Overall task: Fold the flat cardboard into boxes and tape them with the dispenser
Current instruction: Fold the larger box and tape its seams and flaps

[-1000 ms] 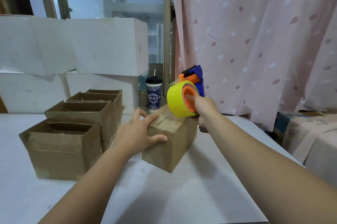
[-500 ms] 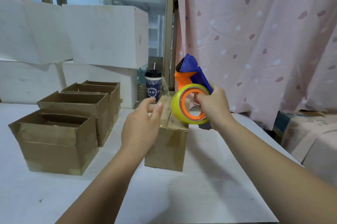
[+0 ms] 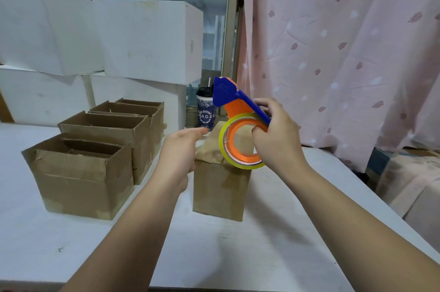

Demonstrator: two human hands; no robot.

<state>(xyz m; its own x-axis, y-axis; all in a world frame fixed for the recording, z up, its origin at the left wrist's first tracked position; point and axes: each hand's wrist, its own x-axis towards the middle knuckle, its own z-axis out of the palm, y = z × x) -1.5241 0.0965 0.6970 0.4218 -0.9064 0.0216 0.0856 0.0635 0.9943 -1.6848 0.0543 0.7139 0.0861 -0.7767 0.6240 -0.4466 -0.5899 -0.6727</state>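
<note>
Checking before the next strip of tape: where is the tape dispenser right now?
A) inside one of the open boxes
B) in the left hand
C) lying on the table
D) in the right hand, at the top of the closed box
D: the right hand grips the tape dispenser at the top of the closed box, while the left hand is beside that box with its fingers straight.

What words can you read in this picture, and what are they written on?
"HAGEE": on the dark blue cup by the window; the cup's curve may hide more letters on the left.
Smaller print under it on the cup: too blurred to read.
Small label on the side of the white box: too small to read.
Tape dispenser: no text that I can see.
</note>
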